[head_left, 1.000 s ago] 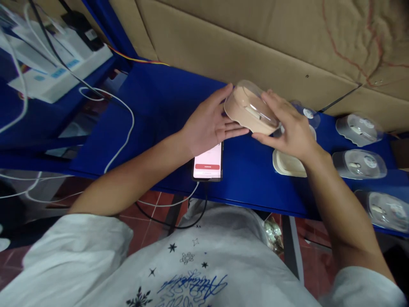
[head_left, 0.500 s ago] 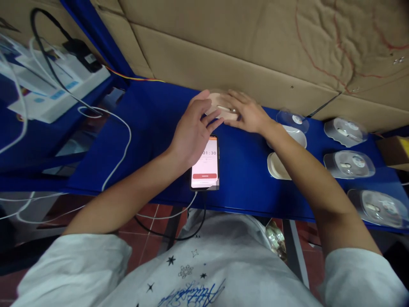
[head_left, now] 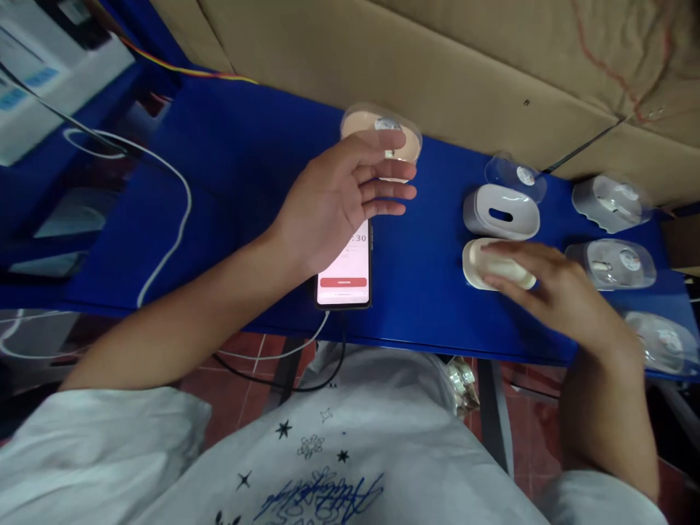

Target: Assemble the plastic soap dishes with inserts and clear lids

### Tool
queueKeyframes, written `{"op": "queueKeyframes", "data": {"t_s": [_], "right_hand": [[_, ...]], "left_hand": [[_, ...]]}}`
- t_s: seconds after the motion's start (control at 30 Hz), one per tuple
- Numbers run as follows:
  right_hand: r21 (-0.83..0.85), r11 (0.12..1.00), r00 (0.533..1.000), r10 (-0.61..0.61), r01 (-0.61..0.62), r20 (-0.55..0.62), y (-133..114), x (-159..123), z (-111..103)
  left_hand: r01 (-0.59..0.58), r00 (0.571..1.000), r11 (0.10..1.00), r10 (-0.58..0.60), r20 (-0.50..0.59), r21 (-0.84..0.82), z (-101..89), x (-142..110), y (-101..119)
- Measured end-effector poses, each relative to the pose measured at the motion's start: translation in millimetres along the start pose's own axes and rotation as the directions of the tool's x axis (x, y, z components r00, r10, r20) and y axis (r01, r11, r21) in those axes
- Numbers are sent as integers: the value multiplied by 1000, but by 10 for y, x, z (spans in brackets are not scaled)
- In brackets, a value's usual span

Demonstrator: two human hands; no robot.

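My left hand point(head_left: 339, 197) hovers over the blue table point(head_left: 262, 168) with its fingers spread and nothing in it, just in front of a beige case under a clear lid point(head_left: 383, 135) that stands near the cardboard wall. A phone point(head_left: 347, 273) with a lit screen lies under that hand. My right hand point(head_left: 552, 288) lies flat, fingers stretched out, on a cream tray piece point(head_left: 478, 262). Behind it sits a white insert with a slot point(head_left: 500, 211).
Three clear-lidded cases point(head_left: 609, 198) point(head_left: 612, 264) point(head_left: 659, 339) line the table's right side, and a loose clear lid point(head_left: 514, 175) lies by the wall. A white cable point(head_left: 164, 219) loops at the left; a white box point(head_left: 49, 80) sits far left. Brown cardboard point(head_left: 464, 65) backs the table.
The beige case has been set down by the wall and both hands have left it. My right hand has moved right onto the cream tray piece; my left hand has drawn back.
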State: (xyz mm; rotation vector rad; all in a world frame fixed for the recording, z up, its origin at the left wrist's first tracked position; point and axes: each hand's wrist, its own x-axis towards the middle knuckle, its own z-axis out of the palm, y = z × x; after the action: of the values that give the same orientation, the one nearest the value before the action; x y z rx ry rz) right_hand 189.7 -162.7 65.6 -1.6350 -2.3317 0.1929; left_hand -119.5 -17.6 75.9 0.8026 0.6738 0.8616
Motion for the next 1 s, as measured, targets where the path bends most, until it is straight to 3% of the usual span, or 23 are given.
{"op": "queueKeyframes", "data": {"t_s": [0.1, 0.2, 0.3, 0.4, 0.5, 0.57, 0.63, 0.67, 0.77, 0.8, 0.9, 1.0], "right_hand": [[-102, 994, 997, 39, -46, -71, 10, -362, 213], [-176, 984, 990, -4, -22, -143, -17, -380, 369], [-190, 981, 966, -86, 40, -243, -183, -156, 379], [-191, 978, 939, -147, 89, -311, -502, 201, 327], [-186, 969, 947, -208, 165, -244, -785, 604, 263], [-133, 969, 963, -226, 207, -149, -807, 808, 197], [-58, 977, 967, -210, 204, -143, -638, 879, 112], [-19, 984, 965, -176, 176, -194, -488, 859, 74], [88, 996, 923, 58, -26, -380, 117, 662, 49], [73, 994, 933, 102, -82, -344, 327, 587, 82], [11, 995, 976, 95, -95, -197, 794, 434, 276], [-7, 997, 990, 70, -71, -124, 910, 402, 455]], "left_hand": [[46, 999, 999, -46, 23, 14, 32, -19, -3], [96, 993, 995, -98, 67, 31, 42, -12, -59], [137, 984, 990, -138, 112, 16, 28, 6, -183], [196, 963, 981, -191, 190, -7, 15, 8, -314], [213, 936, 977, -197, 292, -25, 17, -19, -356], [194, 943, 980, -174, 283, -43, 18, -33, -318], [182, 962, 981, -165, 217, -62, 14, -25, -255], [177, 970, 982, -162, 179, -71, 10, -13, -227], [155, 982, 986, -147, 119, -60, -11, 37, -194], [149, 982, 988, -144, 120, -33, -21, 51, -201], [142, 975, 986, -155, 157, 92, -51, 72, -244], [137, 965, 975, -170, 197, 172, -74, 63, -262]]}}
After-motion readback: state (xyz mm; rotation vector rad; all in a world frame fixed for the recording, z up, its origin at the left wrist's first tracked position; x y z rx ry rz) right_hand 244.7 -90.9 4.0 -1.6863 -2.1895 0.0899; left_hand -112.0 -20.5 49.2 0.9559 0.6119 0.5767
